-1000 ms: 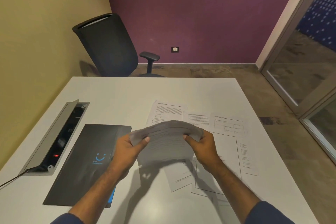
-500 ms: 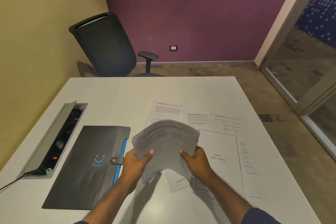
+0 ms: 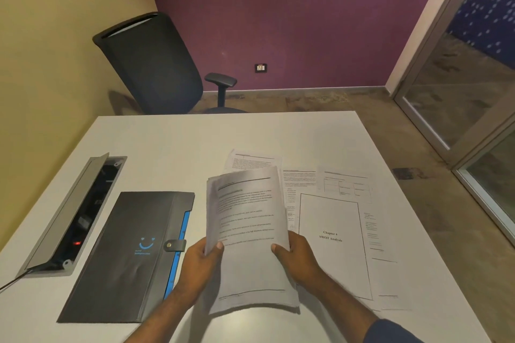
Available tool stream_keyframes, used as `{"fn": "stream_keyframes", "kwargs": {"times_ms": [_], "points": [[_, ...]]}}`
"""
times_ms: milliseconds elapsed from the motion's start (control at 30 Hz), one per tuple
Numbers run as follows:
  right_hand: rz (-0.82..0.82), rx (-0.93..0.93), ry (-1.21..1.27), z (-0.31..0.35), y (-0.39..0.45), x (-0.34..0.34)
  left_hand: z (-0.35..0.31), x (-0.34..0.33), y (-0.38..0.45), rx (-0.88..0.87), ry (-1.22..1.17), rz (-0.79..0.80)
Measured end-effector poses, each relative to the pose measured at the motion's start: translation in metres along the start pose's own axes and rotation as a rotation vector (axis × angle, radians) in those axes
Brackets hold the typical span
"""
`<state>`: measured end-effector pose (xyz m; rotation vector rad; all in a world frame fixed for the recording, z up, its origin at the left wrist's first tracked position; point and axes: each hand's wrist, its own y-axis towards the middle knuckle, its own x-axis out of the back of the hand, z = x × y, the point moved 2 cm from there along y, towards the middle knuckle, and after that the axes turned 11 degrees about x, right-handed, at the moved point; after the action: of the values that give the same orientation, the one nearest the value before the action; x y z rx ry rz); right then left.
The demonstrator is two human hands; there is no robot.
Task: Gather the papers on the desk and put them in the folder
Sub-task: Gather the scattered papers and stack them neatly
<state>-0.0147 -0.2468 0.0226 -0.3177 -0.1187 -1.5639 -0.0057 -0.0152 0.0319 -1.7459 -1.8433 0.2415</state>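
Papers: a stack of printed sheets (image 3: pixel 246 234) is held above the white desk (image 3: pixel 172 142), tilted up toward the camera. The left hand (image 3: pixel 199 264) pinches its left edge, thumb on top; the right hand (image 3: pixel 296 255) pinches the right edge the same way. More loose sheets (image 3: pixel 333 234) lie flat on the desk to the right and behind, one reading "Chapter 4 SWOT Analysis". The dark folder (image 3: pixel 131 253), snap-tab closed, lies just left of the left hand, beside an open cable tray (image 3: pixel 75 214).
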Motion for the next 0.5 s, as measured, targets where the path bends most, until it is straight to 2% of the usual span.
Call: {"fn": "stream_keyframes", "kwargs": {"times_ms": [100, 167, 233, 333, 500], "points": [[0.005, -0.040, 0.046, -0.005, 0.002, -0.002, 0.001, 0.001, 0.003, 0.003, 0.063, -0.035], [-0.064, -0.071, 0.023, -0.010, 0.002, 0.001, 0.003, 0.002, 0.006, 0.004, 0.075, -0.057], [-0.107, -0.099, -0.205, -0.022, 0.003, 0.008, 0.006, 0.003, 0.007, 0.013, 0.097, -0.074], [-0.021, -0.136, -0.680, -0.040, 0.005, 0.015, 0.010, 0.003, 0.009, 0.019, 0.123, -0.093], [0.019, -0.325, -0.841, -0.054, 0.010, 0.012, 0.008, -0.001, 0.012, 0.043, 0.125, -0.102]]}}
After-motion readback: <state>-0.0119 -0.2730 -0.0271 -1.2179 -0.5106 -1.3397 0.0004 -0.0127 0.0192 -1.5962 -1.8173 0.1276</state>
